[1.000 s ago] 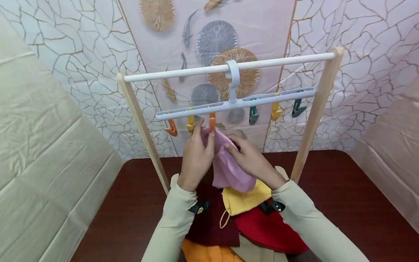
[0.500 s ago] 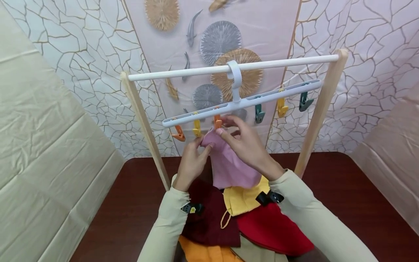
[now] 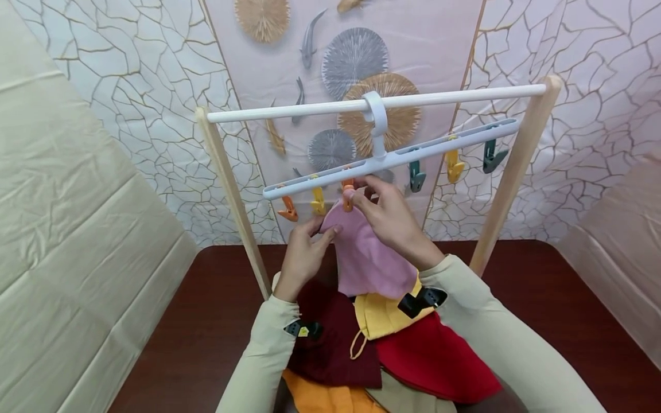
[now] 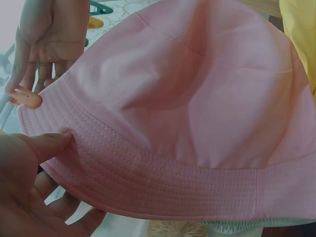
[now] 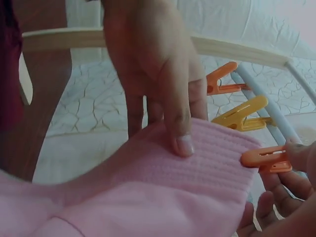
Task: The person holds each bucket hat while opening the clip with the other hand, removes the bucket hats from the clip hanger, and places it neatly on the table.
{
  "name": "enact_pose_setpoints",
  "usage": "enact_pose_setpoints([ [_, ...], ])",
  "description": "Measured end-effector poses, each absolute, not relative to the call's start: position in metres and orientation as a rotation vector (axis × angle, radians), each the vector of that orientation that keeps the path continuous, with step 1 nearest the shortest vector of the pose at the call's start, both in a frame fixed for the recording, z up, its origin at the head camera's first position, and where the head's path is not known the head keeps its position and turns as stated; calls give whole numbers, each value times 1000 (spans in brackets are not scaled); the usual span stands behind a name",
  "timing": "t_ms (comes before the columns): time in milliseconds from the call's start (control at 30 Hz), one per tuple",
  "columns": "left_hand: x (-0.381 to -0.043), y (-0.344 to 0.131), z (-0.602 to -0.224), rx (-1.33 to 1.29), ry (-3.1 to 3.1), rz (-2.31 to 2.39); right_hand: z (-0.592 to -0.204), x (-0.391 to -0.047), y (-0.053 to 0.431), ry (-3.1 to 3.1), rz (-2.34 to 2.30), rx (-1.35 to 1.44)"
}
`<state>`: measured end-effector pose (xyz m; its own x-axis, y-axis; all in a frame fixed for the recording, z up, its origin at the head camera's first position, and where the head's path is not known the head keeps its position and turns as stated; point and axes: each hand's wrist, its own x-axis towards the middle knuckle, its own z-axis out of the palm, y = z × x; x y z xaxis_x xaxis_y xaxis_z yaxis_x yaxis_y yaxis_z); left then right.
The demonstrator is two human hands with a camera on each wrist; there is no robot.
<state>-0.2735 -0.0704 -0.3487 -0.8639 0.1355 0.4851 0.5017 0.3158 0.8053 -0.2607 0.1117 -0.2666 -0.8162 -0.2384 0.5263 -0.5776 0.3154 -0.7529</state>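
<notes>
A pink bucket hat [image 3: 369,258] with a stitched brim hangs from an orange clothespin [image 3: 348,198] under the pale blue clip hanger [image 3: 361,168]. My left hand [image 3: 304,252] pinches the brim just left of that clip, thumb on the near face. With thumb and fingers, my right hand [image 3: 389,218] pinches the clothespin's handles. In the right wrist view the clothespin's tip [image 5: 247,158] sits over the brim edge. The left wrist view shows the hat's brim [image 4: 148,173] spread between both hands.
The hanger hooks over a white rod [image 3: 289,113] on wooden posts [image 3: 537,143]. Other clips are a yellow one [image 3: 318,201] and a green one [image 3: 416,176]. Below lie a yellow item with a cord loop [image 3: 384,315], a maroon hat [image 3: 335,338] and a red hat [image 3: 439,358].
My right hand has moved up from the hat to the orange clothespin. My left hand has shifted down from beside the clip to the brim. The hanger tilts more, its right end higher.
</notes>
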Motion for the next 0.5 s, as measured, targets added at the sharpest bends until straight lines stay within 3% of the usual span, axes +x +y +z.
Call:
enact_pose_setpoints([
  [367, -273, -81, -370, -525, -2368, -1495, -267, -261, 112, -2233, 1768, 584],
  [500, -260, -91, -373, -445, -2317, -1495, -272, -255, 117, -2465, 1645, 608],
])
